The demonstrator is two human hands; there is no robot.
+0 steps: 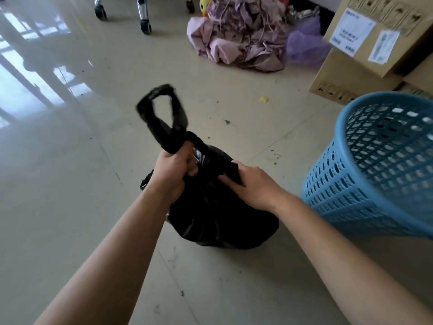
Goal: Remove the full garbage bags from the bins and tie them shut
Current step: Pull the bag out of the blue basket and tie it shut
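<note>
Squarely on the tiled floor (70,184), out of the bin (375,172) already: a full black bag (222,214), bulging, with its neck gathered upward and not yet knotted.

Left grip (172,170) clenched tight at the bag's upper left, fingers and thumb wrapped fully round the twisted neck. Just above that fist, a handle loop (164,109) standing up from the bag, blurred.

Right grip (253,186) at the bag's upper right, fingers curled and pinching a flat black strip (234,171) of the same plastic against the bag's shoulder. Between the two, a pale glint at the neck, too small to tell what.

Near the bag's right side, apart from it with bare floor between: the bin, blue and perforated, partly cut off by the frame edge.

Well beyond the bag, straight back: a heap of crumpled pink cloth (239,38), with a yellow toy (205,3) peeking behind it and purple mesh (304,43) just beside it. Back and right of the bag, behind the bin: stacked cardboard boxes (365,55) bearing paper labels. Back and left of the bag: chair casters (145,26) on chrome legs.

Scattered round the bag: dark crumbs, plus one small yellow scrap (263,99) on the tiles beyond it.
</note>
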